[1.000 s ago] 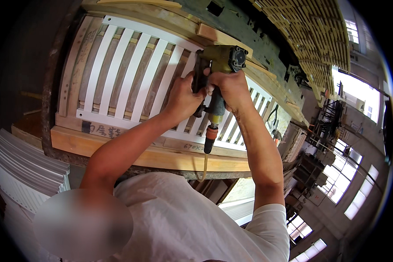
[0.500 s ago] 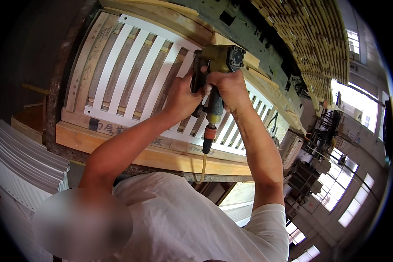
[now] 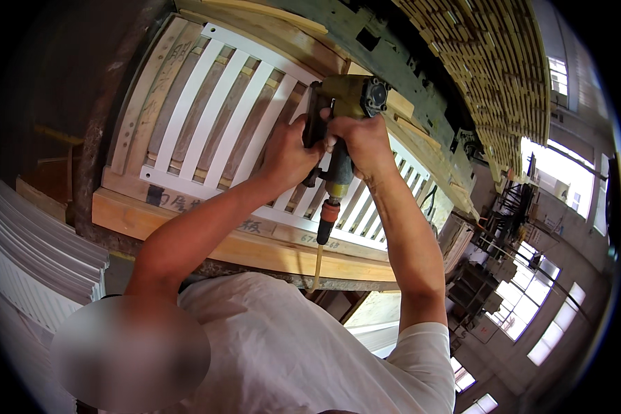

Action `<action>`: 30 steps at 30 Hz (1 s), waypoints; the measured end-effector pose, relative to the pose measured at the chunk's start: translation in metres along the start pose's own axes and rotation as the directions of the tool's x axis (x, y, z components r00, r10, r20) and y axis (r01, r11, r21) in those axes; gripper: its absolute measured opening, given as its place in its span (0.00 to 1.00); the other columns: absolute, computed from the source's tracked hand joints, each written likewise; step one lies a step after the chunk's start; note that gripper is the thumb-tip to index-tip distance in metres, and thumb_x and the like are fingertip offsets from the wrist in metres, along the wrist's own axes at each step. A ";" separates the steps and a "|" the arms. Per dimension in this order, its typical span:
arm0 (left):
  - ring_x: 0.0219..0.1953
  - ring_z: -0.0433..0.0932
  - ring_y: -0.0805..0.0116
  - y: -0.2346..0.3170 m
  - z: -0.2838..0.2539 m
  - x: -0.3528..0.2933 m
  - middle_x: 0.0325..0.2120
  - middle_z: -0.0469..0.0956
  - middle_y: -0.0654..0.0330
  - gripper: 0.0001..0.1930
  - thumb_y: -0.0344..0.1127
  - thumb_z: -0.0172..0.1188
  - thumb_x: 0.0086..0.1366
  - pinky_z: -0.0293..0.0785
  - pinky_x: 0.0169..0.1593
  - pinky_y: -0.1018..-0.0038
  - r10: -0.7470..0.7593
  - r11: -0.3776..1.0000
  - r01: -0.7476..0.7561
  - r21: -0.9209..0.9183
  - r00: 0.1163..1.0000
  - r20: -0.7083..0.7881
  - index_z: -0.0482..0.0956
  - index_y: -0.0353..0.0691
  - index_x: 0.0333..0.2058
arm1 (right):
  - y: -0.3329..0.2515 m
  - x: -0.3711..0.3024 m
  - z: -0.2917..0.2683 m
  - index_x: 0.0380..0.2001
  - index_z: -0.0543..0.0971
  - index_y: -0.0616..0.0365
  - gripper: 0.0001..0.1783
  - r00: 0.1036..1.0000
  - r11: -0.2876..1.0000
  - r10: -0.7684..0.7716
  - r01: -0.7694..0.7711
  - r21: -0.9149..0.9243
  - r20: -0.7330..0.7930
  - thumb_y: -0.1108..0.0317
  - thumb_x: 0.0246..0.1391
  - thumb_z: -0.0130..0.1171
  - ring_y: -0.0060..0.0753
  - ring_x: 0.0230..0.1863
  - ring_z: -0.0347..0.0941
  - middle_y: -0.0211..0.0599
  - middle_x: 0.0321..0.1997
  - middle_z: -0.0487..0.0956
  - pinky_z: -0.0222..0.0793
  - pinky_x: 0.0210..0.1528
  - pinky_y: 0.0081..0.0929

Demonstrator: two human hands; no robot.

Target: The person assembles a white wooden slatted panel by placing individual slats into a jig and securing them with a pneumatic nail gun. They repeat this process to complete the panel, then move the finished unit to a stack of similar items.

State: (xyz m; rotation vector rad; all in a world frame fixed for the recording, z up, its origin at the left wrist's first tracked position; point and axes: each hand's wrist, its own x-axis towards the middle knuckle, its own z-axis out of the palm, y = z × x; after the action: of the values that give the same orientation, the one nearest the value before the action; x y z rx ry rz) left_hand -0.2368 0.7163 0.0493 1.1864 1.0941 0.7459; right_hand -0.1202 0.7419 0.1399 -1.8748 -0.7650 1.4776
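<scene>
A pneumatic nail gun (image 3: pixel 352 95) with an olive-coloured head and dark handle is over the middle of a white slatted panel (image 3: pixel 188 106). My right hand (image 3: pixel 367 145) is wrapped round its handle, just below the head. My left hand (image 3: pixel 286 155) grips the dark part at the tool's left side, thumb pointing toward the right hand. An orange-and-black coupling (image 3: pixel 328 219) joins the handle's lower end to a yellowish air hose (image 3: pixel 318 268). The tool's working tip and the slats beneath it are hidden by my hands and the gun.
Wooden rails frame the panel, including a thick near rail (image 3: pixel 255 247) and a marked left board (image 3: pixel 139 114). Stacked white slatted parts (image 3: pixel 45 255) stand at left. Beyond the bench's dark far side rises a large pile of wooden strips (image 3: pixel 486 62).
The view has turned slightly. Against the panel, the nail gun and both hands sit a little nearer its left end. The hose hangs straighter; both grips look the same.
</scene>
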 end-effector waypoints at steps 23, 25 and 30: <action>0.24 0.68 0.72 0.003 -0.025 0.003 0.22 0.74 0.59 0.18 0.29 0.63 0.54 0.67 0.30 0.74 -0.002 0.999 -0.002 -0.043 0.996 -0.090 0.73 0.34 0.45 | -0.016 0.013 0.027 0.32 0.76 0.68 0.11 0.998 0.997 -0.025 0.029 -0.074 0.064 0.81 0.39 0.56 0.29 0.18 0.69 0.37 0.20 0.74 0.66 0.22 0.26; 0.24 0.69 0.71 0.002 -0.030 0.005 0.21 0.74 0.59 0.16 0.28 0.63 0.54 0.67 0.31 0.74 -0.004 0.999 0.006 0.032 0.996 -0.087 0.73 0.34 0.42 | -0.016 0.015 0.027 0.32 0.76 0.68 0.12 0.996 0.997 -0.022 0.028 -0.071 0.088 0.81 0.39 0.56 0.28 0.18 0.69 0.37 0.21 0.75 0.66 0.22 0.26; 0.25 0.79 0.49 0.005 -0.045 0.008 0.20 0.77 0.50 0.16 0.35 0.67 0.52 0.73 0.29 0.62 0.141 0.990 -0.133 0.056 0.969 -0.203 0.73 0.33 0.35 | -0.025 0.021 0.042 0.31 0.77 0.68 0.08 0.988 0.998 -0.052 0.056 -0.020 0.142 0.79 0.43 0.57 0.27 0.17 0.70 0.36 0.19 0.74 0.67 0.20 0.26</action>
State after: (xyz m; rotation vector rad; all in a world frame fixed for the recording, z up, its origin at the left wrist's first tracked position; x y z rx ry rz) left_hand -0.2756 0.7402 0.0514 1.2499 1.2119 0.9744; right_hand -0.1587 0.7787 0.1385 -1.7665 -0.8964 1.5866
